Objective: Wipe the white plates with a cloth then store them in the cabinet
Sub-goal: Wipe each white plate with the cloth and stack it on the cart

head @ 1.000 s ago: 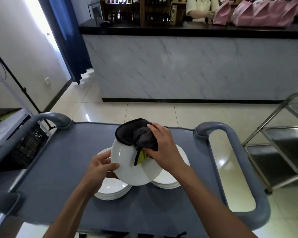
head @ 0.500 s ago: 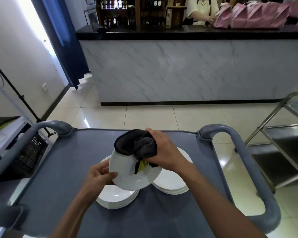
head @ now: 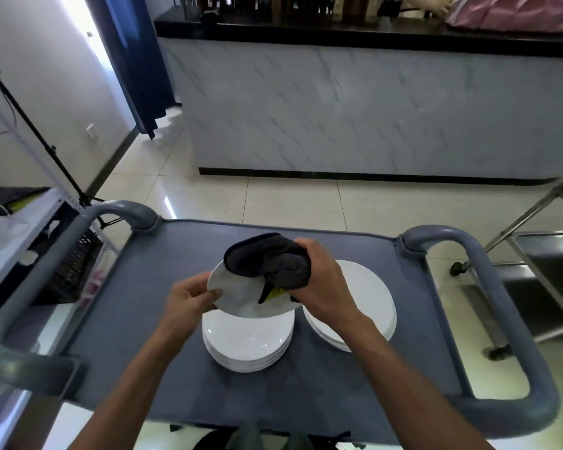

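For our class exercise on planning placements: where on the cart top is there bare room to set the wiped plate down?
Bare grey surface lies left of the left plate stack, out to the cart handle side, and along the near edge under both forearms. The middle is crowded: the right plate stack sits beside the left one, with only a narrow gap between them.

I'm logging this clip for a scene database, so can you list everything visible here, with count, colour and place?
held plate: one, white, tilted above the left stack
cloth: one, dark grey with a yellow tag, bunched on the held plate's far edge
left stack: several plates, white, on the cart, centre
right stack: a few plates, white, on the cart, right of centre
cart: one, grey-blue, foreground
counter: one, marble front with black top, background
curtain: one, dark blue, far left
metal trolley: one, steel, right edge
left hand: grips the held plate's near-left rim
right hand: grips the cloth
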Demonstrator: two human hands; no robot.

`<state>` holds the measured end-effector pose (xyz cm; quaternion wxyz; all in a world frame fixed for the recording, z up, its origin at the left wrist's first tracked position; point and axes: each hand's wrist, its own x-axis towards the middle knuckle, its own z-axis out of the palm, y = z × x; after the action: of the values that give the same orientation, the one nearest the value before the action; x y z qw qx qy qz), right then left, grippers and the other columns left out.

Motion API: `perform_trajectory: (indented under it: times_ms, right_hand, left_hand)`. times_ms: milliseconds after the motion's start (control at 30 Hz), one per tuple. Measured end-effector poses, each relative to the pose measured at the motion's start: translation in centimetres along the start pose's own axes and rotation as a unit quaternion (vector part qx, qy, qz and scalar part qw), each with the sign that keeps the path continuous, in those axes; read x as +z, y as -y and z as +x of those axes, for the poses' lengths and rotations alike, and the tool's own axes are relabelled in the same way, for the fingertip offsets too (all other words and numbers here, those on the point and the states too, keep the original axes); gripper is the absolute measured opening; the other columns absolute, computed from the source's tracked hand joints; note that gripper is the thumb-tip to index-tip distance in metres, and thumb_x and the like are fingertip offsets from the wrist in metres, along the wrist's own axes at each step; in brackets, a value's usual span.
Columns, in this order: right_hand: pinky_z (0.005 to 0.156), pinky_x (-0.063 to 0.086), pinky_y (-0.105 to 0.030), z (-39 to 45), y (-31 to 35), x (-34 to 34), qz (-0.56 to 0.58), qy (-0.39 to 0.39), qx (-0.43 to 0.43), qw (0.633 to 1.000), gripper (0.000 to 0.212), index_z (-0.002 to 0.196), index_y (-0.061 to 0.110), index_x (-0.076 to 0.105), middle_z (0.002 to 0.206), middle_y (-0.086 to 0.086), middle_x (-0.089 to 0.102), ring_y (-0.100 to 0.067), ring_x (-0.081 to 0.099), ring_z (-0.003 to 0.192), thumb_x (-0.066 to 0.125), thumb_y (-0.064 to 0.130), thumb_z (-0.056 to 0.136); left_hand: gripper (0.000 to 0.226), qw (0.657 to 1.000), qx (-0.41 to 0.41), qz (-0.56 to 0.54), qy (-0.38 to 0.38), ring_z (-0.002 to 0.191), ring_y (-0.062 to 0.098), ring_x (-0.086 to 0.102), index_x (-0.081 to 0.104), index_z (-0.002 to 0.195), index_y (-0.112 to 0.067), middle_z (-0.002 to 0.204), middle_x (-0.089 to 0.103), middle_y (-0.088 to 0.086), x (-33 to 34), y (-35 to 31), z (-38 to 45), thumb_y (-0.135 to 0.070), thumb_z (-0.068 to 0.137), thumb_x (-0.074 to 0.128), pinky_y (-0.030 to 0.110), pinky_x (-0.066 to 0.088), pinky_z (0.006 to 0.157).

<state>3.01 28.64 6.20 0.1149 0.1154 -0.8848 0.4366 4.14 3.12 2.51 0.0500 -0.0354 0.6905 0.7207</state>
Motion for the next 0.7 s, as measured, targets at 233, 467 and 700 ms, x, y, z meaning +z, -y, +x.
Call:
perform_trajectory:
  times_ms: [233, 467, 700]
  right_hand:
    - [0.082, 0.035, -0.008, -1.5, 0.9, 1.6, -0.034, -0.097, -0.069, 0.992, 0.053, 0.12, 0.023, 0.051, 0.109, 0.025, 0.044, -0.015, 0.051, 0.099, 0.077, 0.029, 0.075]
    - [0.092, 0.039, -0.017, -2.7, 1.4, 2.3, -0.079, -0.161, -0.164, 0.97, 0.058, 0.117, 0.016, 0.052, 0.116, 0.008, 0.055, -0.02, 0.052, 0.1, 0.085, 0.018, 0.07]
    - [0.093, 0.048, -0.041, -4.8, 1.5, 3.1, -0.101, -0.134, -0.209, 0.963, 0.049, 0.121, 0.012, 0.052, 0.12, -0.002, 0.056, -0.026, 0.055, 0.105, 0.081, 0.026, 0.084]
  left_hand:
    - [0.043, 0.969, -0.181, -0.162, -0.039, 0.11, 0.031, 0.063, 0.071, 0.106, -0.012, 0.112, 0.071, 0.011, -1.4, 0.6, 0.0, -0.046, 0.099, 0.045, 0.058, 0.052, 0.094]
    - [0.084, 0.881, -0.408, -0.228, 0.069, 0.085, 0.036, 0.069, 0.064, 0.113, -0.003, 0.106, 0.071, 0.017, -1.4, 0.0, 0.2, -0.078, 0.076, 0.059, 0.039, 0.053, 0.065]
    - [0.029, 0.887, -0.395, -0.219, 0.095, 0.067, 0.023, 0.059, 0.066, 0.104, -0.014, 0.095, 0.061, 0.008, -0.6, -0.7, 0.9, -0.035, 0.085, 0.067, 0.025, 0.039, 0.055]
